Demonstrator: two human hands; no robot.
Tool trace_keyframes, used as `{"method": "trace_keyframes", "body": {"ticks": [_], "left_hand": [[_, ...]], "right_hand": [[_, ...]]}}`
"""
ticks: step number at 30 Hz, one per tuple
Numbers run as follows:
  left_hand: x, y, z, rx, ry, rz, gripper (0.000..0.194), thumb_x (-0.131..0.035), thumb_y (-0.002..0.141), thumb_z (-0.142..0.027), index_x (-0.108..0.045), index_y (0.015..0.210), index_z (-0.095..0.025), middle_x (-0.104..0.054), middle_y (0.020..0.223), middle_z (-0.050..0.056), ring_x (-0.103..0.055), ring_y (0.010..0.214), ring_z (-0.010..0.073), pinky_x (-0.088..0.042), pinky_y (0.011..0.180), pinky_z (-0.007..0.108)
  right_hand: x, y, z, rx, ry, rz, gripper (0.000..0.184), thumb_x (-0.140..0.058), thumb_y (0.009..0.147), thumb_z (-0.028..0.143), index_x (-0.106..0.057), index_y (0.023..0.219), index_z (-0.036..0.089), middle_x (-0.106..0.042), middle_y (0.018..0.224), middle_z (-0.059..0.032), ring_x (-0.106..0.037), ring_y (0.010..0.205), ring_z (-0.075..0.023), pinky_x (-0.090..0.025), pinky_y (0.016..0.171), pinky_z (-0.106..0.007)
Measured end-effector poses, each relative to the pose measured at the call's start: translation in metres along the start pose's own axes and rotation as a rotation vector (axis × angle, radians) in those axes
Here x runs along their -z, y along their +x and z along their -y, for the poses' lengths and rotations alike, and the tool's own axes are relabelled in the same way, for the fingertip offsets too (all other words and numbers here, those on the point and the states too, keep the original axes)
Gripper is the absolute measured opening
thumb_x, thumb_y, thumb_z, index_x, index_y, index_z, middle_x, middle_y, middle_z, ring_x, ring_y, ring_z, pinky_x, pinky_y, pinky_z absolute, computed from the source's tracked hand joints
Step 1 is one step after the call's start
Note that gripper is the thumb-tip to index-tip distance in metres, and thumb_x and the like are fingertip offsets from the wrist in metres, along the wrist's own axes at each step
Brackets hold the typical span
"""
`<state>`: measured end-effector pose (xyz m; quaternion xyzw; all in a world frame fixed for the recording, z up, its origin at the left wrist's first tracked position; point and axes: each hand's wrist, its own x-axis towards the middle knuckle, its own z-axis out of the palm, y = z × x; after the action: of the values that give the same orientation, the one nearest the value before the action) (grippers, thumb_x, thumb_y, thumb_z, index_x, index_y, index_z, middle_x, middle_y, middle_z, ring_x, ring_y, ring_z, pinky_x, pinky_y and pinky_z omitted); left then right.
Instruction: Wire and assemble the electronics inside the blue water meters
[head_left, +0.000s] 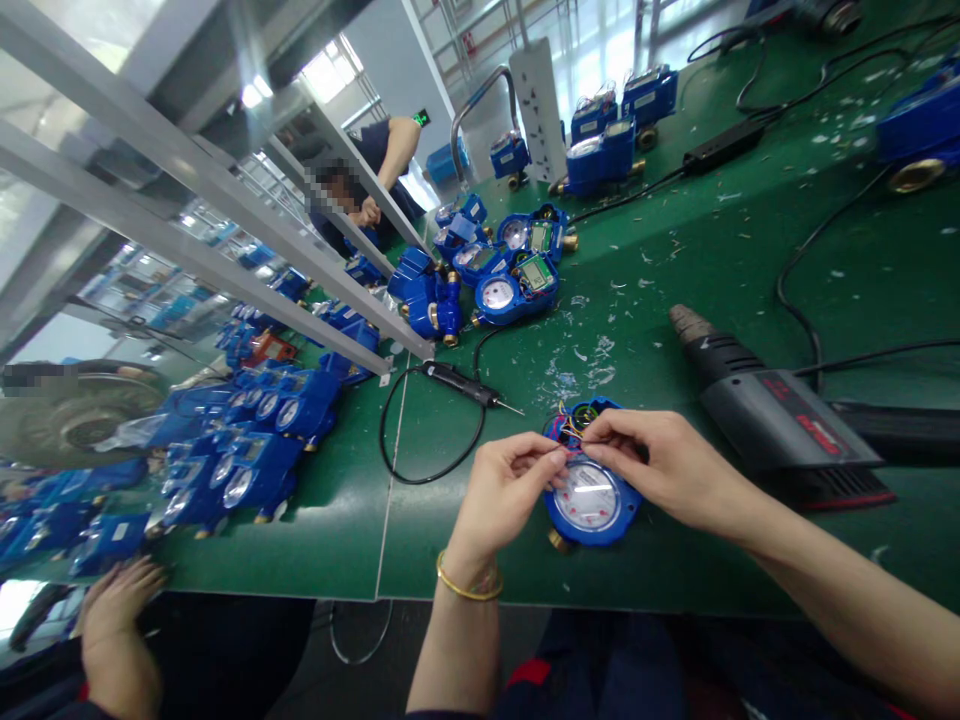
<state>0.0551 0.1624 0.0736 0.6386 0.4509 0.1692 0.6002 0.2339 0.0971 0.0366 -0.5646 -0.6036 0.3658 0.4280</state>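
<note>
1. The blue water meter (628, 497) lies on the green table (750, 560), in front of the person and close to the near edge. Its round window (589, 497) faces up.
2. The left hand (499, 490) has its thumb and finger pinched together at the thin colored wires (568, 424). The right hand (660, 460) pinches there too. I can't tell which wire each one has.
3. The meter is probably heavy for its size, because of its brass end (559, 541). It looks hard and stiff, and the smooth blue sides may be slippery. Hold it by those sides or the brass.
4. The wires look light and bendy and could snap, so pinch them softly. The window might scratch.
5. Past the meter there is some room, with white scraps (596, 360) lying about. On the left, a soldering iron (461, 384) points its thin tip this way. On the right, a big heat gun (780, 410) sits near the right arm. Both could be hot.
</note>
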Motion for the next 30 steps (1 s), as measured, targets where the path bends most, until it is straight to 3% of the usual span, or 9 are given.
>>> {"method": "trace_keyframes", "body": {"ticks": [4, 8, 12, 20, 26, 30], "left_hand": [[0.004, 0.004, -0.002, -0.009, 0.011, 0.051, 0.018, -0.068, 0.08, -0.028, -0.074, 0.077, -0.011, -0.067, 0.065, 0.003, -0.055, 0.058, 0.0095, -0.043, 0.058, 0.019], [0.003, 0.009, 0.004, -0.009, -0.084, 0.085, 0.018, -0.071, 0.078, -0.029, -0.077, 0.078, -0.012, -0.074, 0.076, 0.007, -0.06, 0.067, 0.0121, -0.045, 0.064, 0.021], [0.0, 0.013, 0.011, -0.013, -0.172, 0.053, 0.017, -0.076, 0.074, -0.03, -0.079, 0.079, -0.014, -0.076, 0.079, 0.007, -0.064, 0.071, 0.0135, -0.047, 0.068, 0.022], [-0.009, 0.018, 0.016, 0.03, -0.264, -0.013, 0.019, -0.083, 0.063, -0.029, -0.078, 0.071, -0.013, -0.072, 0.065, 0.003, -0.056, 0.056, 0.0081, -0.042, 0.056, 0.019], [-0.014, 0.022, 0.021, 0.042, -0.294, -0.043, 0.02, -0.084, 0.06, -0.029, -0.077, 0.071, -0.013, -0.07, 0.063, 0.002, -0.054, 0.053, 0.0073, -0.041, 0.055, 0.019], [-0.014, 0.021, 0.019, 0.054, -0.304, 0.001, 0.023, -0.084, 0.063, -0.03, -0.077, 0.077, -0.013, -0.072, 0.069, 0.003, -0.058, 0.058, 0.0088, -0.043, 0.059, 0.02]], "right_hand": [[0.001, -0.002, 0.0, 0.011, 0.032, -0.041, 0.021, -0.053, 0.091, 0.032, -0.065, 0.082, 0.017, -0.064, 0.072, 0.0006, -0.054, 0.062, -0.0102, -0.04, 0.058, -0.022], [0.0, -0.003, -0.001, 0.008, 0.038, -0.054, 0.02, -0.054, 0.091, 0.032, -0.065, 0.082, 0.017, -0.063, 0.071, 0.0009, -0.054, 0.062, -0.0101, -0.04, 0.058, -0.022], [-0.001, -0.003, -0.002, 0.012, 0.028, -0.059, 0.02, -0.054, 0.091, 0.031, -0.065, 0.083, 0.018, -0.063, 0.072, 0.0013, -0.054, 0.063, -0.0102, -0.04, 0.058, -0.023], [0.0, -0.002, -0.002, 0.063, -0.025, -0.094, 0.016, -0.055, 0.09, 0.026, -0.066, 0.082, 0.017, -0.062, 0.07, 0.0014, -0.053, 0.061, -0.0095, -0.038, 0.056, -0.022], [-0.003, -0.003, -0.001, 0.0, 0.011, -0.076, 0.015, -0.055, 0.09, 0.026, -0.068, 0.088, 0.02, -0.069, 0.075, 0.002, -0.061, 0.064, -0.01, -0.044, 0.059, -0.021], [-0.002, -0.003, 0.001, 0.039, -0.119, -0.111, 0.017, -0.053, 0.09, 0.019, -0.069, 0.091, 0.02, -0.074, 0.084, 0.0017, -0.067, 0.072, -0.0112, -0.045, 0.066, -0.022]]}}
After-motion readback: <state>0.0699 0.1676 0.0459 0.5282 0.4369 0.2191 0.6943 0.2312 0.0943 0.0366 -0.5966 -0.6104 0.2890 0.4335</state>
